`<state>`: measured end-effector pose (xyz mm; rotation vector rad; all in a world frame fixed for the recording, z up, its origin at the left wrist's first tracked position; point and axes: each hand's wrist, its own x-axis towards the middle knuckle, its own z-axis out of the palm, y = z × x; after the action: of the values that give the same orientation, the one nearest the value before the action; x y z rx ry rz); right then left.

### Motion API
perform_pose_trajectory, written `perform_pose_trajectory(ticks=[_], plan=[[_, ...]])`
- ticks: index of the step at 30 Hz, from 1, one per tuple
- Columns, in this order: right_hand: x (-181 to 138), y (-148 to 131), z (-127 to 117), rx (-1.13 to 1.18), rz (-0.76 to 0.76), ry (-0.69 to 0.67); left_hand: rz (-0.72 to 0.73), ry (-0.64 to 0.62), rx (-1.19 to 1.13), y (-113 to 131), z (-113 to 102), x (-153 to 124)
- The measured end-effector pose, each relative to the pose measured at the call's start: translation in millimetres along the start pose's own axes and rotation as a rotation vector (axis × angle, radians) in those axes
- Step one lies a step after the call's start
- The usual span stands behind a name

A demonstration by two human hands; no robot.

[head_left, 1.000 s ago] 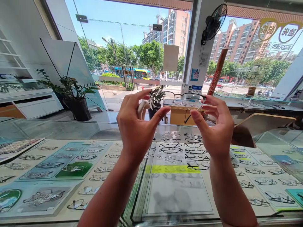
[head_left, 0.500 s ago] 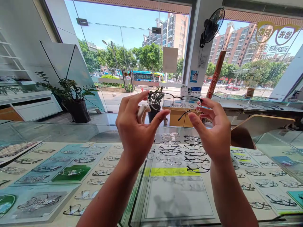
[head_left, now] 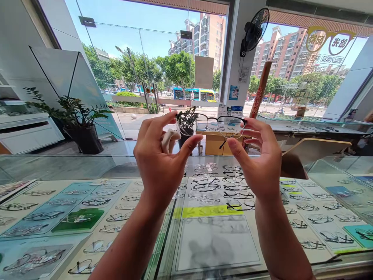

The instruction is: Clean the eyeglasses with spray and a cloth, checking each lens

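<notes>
left hand (head_left: 159,163) pinching one end of eyeglasses (head_left: 221,124), white cloth (head_left: 168,139) tucked behind its fingers | right hand (head_left: 258,163) pinching other end, seemingly keeping lenses untouched | eyeglasses being held level above tabletop (head_left: 215,241)

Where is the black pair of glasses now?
Head view, centre: the black glasses are held between the left hand, which grips a white cloth, and the right hand, above the display counter.
</notes>
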<state>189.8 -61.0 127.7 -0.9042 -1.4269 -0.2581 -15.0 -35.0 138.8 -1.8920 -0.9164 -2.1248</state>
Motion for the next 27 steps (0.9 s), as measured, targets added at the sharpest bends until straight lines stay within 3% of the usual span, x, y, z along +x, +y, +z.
perform_pose_trajectory(ticks=[15, 27], plan=[[-1.3, -0.7, 0.9, 0.042, 0.035, -0.038, 0.062, 0.048, 0.096, 2.5, -3.1, -4.5], [-3.1, -4.1, -0.7, -0.053, -0.076, 0.109, -0.037, -0.05, -0.011, -0.8, -0.5, -0.3]])
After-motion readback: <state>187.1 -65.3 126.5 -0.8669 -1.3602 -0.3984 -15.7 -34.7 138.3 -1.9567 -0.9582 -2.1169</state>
